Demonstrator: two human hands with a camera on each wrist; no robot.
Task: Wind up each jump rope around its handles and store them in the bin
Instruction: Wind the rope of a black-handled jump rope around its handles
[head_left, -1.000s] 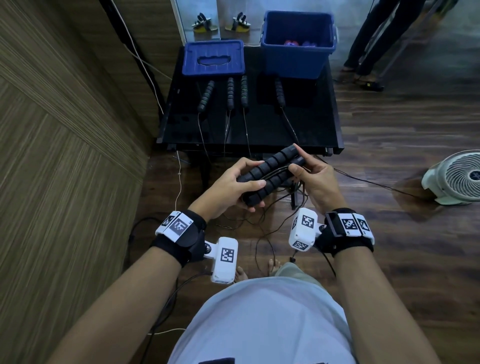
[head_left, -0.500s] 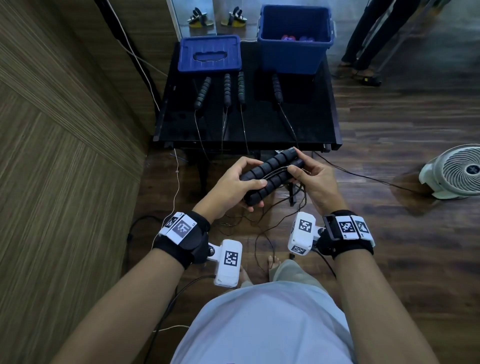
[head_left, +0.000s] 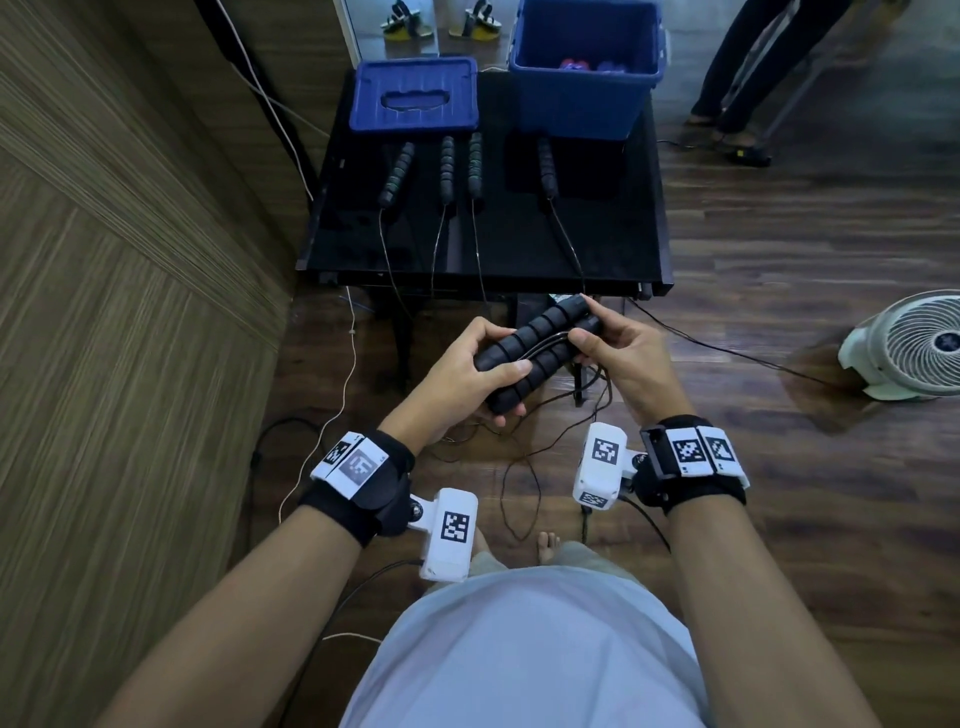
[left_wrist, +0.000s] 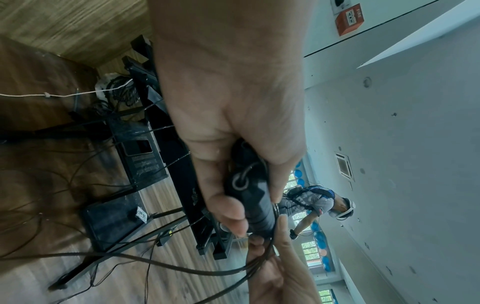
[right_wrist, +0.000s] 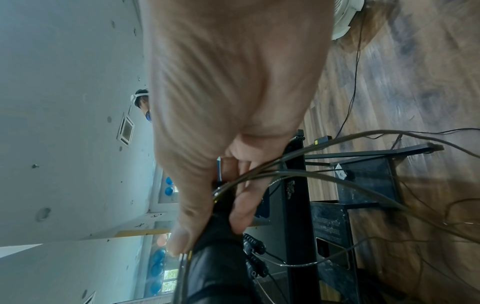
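Observation:
Two black ribbed jump rope handles (head_left: 535, 349) lie side by side in my hands, in front of the black table. My left hand (head_left: 467, 374) grips their near end (left_wrist: 255, 203). My right hand (head_left: 618, 348) pinches the thin rope (head_left: 550, 340) against their far end (right_wrist: 221, 242). A few turns of rope cross the handles. Loose rope loops (head_left: 524, 467) hang down to the floor. Several more black handles (head_left: 447, 169) lie on the table (head_left: 597, 249), their ropes trailing off its front edge. The blue bin (head_left: 584, 73) stands at the table's back right.
A blue lid (head_left: 413, 96) lies at the table's back left. A wood-panelled wall (head_left: 130, 260) runs along the left. A white fan (head_left: 914, 343) stands on the floor at right, its cable crossing the boards. Another person's legs (head_left: 737, 67) are beyond the table.
My hands keep the same grip on the handles. The right hand has shifted slightly along the far end with the rope; the view has moved a little.

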